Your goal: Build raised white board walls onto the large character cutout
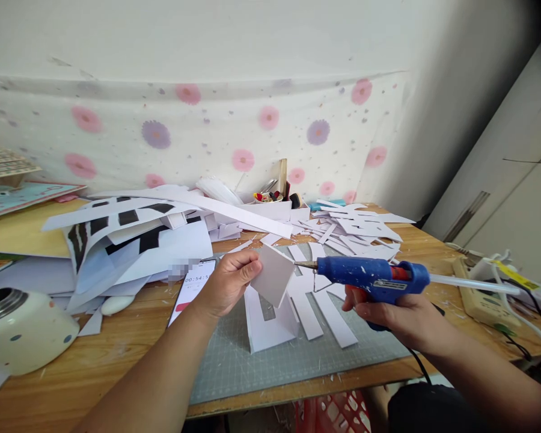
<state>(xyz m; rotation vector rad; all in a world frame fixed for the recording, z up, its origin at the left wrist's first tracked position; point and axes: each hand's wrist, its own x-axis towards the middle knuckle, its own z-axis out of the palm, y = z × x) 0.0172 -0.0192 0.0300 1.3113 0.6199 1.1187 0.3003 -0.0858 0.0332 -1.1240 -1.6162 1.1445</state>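
My left hand (pixel 228 282) pinches a white foam board piece (pixel 274 276) by its left edge, thumb on the near face. In my right hand (pixel 394 316) is a blue glue gun (pixel 365 278), my fingers wrapped round its handle near the red trigger. Its metal nozzle points left and is at the board's right edge; I cannot tell whether it touches. A clear glue stick (pixel 473 284) juts from the gun's back. Below the held piece, a white foam board structure (pixel 273 329) with upright sides stands on the grey cutting mat (pixel 234 376). White strips (pixel 336 319) lie beside it.
A phone (pixel 193 285) showing a timer lies left of the mat. White offcuts (pixel 360 225) and paper sheets (pixel 135 222) are heaped behind. A cream polka-dot container (pixel 24 331) stands at left. A power strip (pixel 482 294) with cables is at right, a red basket (pixel 333 414) below the table edge.
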